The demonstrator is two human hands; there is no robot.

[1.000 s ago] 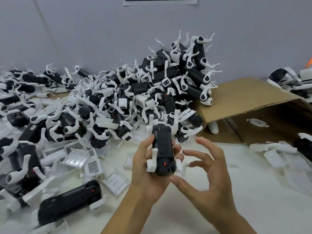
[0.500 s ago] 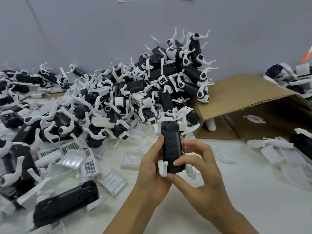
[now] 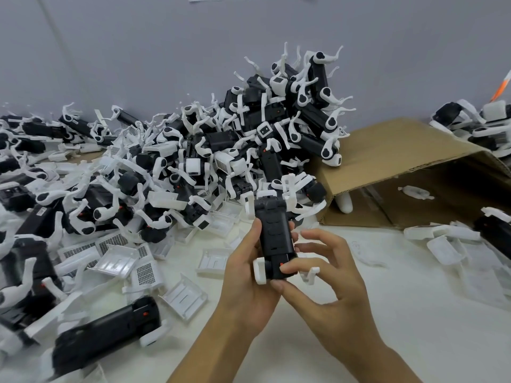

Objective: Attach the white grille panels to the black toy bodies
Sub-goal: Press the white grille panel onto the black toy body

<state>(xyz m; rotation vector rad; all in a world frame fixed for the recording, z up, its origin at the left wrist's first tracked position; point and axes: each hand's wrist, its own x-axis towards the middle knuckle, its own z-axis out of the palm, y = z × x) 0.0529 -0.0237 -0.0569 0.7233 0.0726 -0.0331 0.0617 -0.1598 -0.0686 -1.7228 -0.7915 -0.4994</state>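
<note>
Left hand grips black toy body upright over near worktop; right hand, spread open a second ago, now pinches its lower end, no grille panel fitted yet.

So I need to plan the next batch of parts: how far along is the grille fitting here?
Hard to count what is done: the big heap by the wall mixes black bodies and white parts. In hand: the left hand grips one black toy body, and the right hand pinches its near end. Left: loose white grille panels lie on the table, and another body lies at near left.
</note>
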